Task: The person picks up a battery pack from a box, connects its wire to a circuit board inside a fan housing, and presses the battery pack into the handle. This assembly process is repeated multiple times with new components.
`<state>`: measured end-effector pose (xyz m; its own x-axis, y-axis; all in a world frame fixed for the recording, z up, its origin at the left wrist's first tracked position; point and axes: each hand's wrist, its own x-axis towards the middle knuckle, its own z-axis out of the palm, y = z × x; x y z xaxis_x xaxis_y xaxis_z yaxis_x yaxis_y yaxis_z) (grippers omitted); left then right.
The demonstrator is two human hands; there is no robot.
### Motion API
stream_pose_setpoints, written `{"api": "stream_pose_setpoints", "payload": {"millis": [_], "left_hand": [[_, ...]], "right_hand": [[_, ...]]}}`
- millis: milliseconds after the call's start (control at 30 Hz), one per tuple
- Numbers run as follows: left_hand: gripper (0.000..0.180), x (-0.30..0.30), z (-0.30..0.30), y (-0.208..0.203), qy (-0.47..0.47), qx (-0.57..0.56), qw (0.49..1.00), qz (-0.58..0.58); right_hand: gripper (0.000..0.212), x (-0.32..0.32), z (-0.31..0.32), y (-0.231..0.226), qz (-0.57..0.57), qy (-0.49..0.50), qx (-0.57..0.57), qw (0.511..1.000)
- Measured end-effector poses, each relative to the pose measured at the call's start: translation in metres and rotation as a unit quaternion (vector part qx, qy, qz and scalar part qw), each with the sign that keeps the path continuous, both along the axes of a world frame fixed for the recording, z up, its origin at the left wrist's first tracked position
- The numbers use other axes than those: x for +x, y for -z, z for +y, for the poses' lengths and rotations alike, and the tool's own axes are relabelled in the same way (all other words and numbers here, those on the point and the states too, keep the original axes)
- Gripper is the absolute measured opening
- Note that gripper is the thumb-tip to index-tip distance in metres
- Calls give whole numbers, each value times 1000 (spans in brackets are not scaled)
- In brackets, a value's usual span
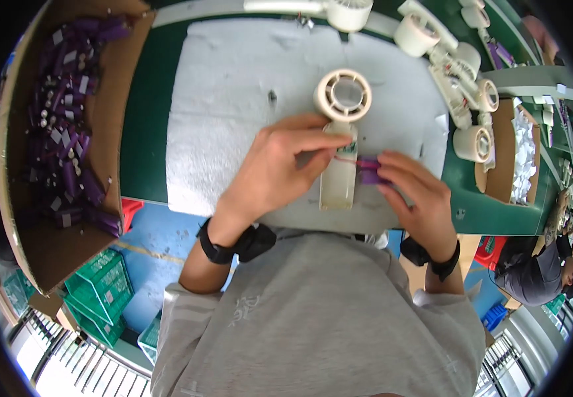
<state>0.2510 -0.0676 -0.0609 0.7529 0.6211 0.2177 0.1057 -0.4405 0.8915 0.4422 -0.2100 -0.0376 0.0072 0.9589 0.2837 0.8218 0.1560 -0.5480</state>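
A cream-white handheld fan housing point(337, 193) lies on the pale foam mat point(220, 73), its round ringed head point(327, 99) pointing away from me. My left hand point(274, 162) comes across from the left, thumb and fingers closed on the upper part of the handle. Beside those fingertips a small green circuit board point(348, 149) shows inside the handle. In my right hand point(420, 192), a purple cylindrical battery point(369, 171) is held just right of the handle. A thin red wire runs between the battery and the board area. My left fingers partly hide the board.
On the left stands a cardboard box point(131, 99) full of purple batteries. More white fan housings point(417, 36) line the mat's far and right edges. A carton with white pieces point(524, 155) sits at the right. Another person point(531, 271) is at far right.
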Motion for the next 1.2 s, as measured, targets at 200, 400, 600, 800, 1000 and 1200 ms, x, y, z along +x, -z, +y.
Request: {"api": "stream_pose_setpoints", "payload": {"millis": [200,400,600,800,1000,1200], "left_hand": [[37,4,-6,-11,6,5,1000,14],[39,9,-15,-34,19,-46,997,58],[42,10,-23,-27,-20,-102,993,52],[38,6,-29,-34,-50,-102,993,46],[38,5,-31,-31,-34,-150,987,39],[36,12,-36,-24,-54,-161,985,33]], "right_hand": [[13,11,-3,-19,-46,-18,15,999],[9,12,-15,-29,-93,-13,-41,995],[8,-5,-8,-37,-228,-26,-87,969],[7,5,-10,-38,-124,-17,-79,989],[10,4,-19,-33,-33,19,-32,999],[12,0,-23,-19,-105,28,-16,994]]}}
